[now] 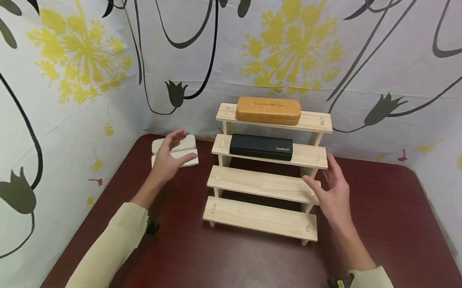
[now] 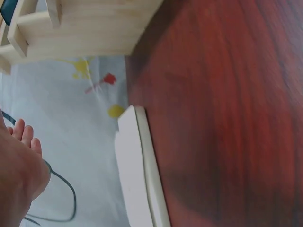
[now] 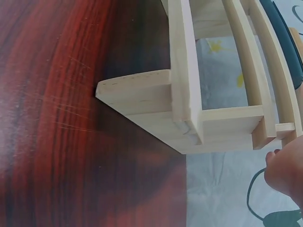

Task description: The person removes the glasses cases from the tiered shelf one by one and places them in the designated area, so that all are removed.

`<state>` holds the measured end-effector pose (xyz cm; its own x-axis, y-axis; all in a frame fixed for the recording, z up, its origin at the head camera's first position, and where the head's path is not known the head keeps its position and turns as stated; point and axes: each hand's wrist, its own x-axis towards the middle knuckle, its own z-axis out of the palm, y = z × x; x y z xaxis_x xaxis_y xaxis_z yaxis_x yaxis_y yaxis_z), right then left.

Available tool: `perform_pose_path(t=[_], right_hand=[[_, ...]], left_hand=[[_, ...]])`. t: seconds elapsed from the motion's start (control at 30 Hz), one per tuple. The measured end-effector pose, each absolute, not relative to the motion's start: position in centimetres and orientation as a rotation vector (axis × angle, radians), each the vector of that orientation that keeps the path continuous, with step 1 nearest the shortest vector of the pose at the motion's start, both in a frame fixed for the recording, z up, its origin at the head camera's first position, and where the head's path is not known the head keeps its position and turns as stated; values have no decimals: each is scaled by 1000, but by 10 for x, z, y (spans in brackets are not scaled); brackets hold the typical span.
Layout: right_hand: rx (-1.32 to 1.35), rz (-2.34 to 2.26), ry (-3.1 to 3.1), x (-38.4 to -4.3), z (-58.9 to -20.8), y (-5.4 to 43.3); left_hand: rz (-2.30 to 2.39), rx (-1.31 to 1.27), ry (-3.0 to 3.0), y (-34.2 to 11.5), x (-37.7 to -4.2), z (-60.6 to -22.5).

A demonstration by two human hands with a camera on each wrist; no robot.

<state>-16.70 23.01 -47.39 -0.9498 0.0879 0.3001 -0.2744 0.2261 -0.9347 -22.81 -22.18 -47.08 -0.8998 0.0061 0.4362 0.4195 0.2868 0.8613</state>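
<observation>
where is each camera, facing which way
Head: on the head, facing forward and down at the rack; left hand, right hand, sleeves show.
Left wrist: worn there, facing white slabs and tabletop; left hand partly shows.
Right wrist: worn there, facing the rack's side; right hand partly shows.
Both wrist views share rack and tabletop.

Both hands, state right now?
Left hand: open, holding nothing.
Right hand: open, beside the wooden stand; whether it touches can't be told.
</observation>
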Motion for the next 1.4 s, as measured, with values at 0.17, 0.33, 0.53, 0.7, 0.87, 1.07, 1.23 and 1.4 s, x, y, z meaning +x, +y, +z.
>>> perform_pose_path(t=[0.17, 0.33, 0.53, 0.7, 0.87, 1.07, 1.23, 1.4], right_hand=[[185, 1735, -2218, -172, -469, 225], [202, 1682, -2229, -168, -452, 220], [193, 1679, -2238, -161, -435, 215], [166, 1691, -2262, -165, -435, 216], [179, 1667, -2279, -169, -437, 217], [179, 1602, -2308, -185, -461, 224], [163, 1588, -2306, -193, -469, 228], [133, 1547, -2338, -195, -470, 231]], left_hand=[[-1643, -458, -2228, -200, -214, -443], [-1614, -516, -2258, -180, -211, -433], [-1599, -569, -2283, -166, -227, -444], [-1607, -663, -2282, -158, -232, -444], [-1567, -725, -2300, -151, -233, -442], [-1524, -712, -2349, -146, -234, -440], [-1487, -737, -2370, -143, -238, -439], [-1455, -754, -2383, -140, -241, -439]])
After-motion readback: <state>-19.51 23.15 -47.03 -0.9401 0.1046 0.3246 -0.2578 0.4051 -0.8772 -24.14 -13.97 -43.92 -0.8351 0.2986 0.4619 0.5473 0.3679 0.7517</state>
